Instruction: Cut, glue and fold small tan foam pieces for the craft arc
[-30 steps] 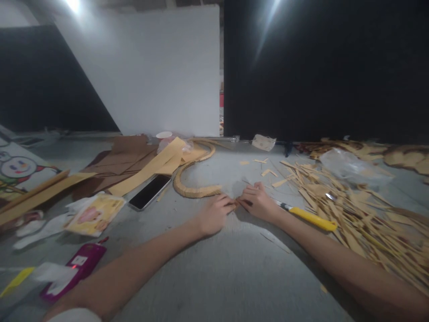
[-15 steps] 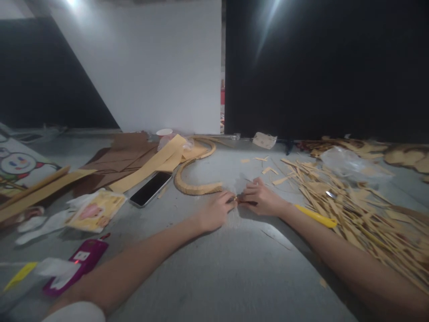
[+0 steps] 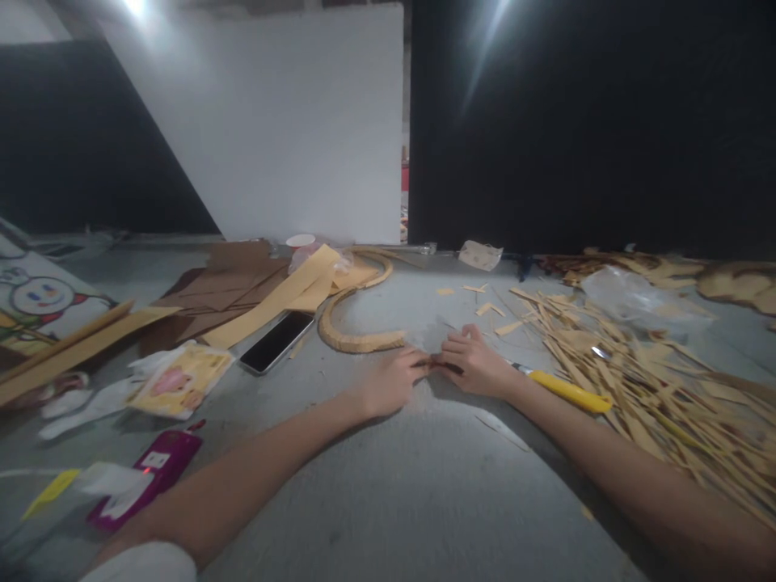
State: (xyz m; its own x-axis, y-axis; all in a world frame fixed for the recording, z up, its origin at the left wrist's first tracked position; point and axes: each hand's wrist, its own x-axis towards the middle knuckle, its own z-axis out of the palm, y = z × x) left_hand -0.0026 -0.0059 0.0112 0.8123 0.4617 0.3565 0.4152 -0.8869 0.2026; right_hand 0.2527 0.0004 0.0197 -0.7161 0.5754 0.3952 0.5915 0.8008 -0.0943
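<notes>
Centrally, left hand (image 3: 391, 381): fingers curled, tips pinched on a small brown piece (image 3: 434, 363). Right hand (image 3: 474, 364): fingers bent, likewise closed in a pinch at the same piece. Brown piece: between the two hands, low over the grey table (image 3: 376, 493); mostly hidden by fingers; visible part lying roughly left to right, ends indistinguishable. Curved tan strip (image 3: 357, 344): just beyond left hand, near end pointing right. Yellow-handled cutter (image 3: 570, 391): beside right forearm, slanting.
</notes>
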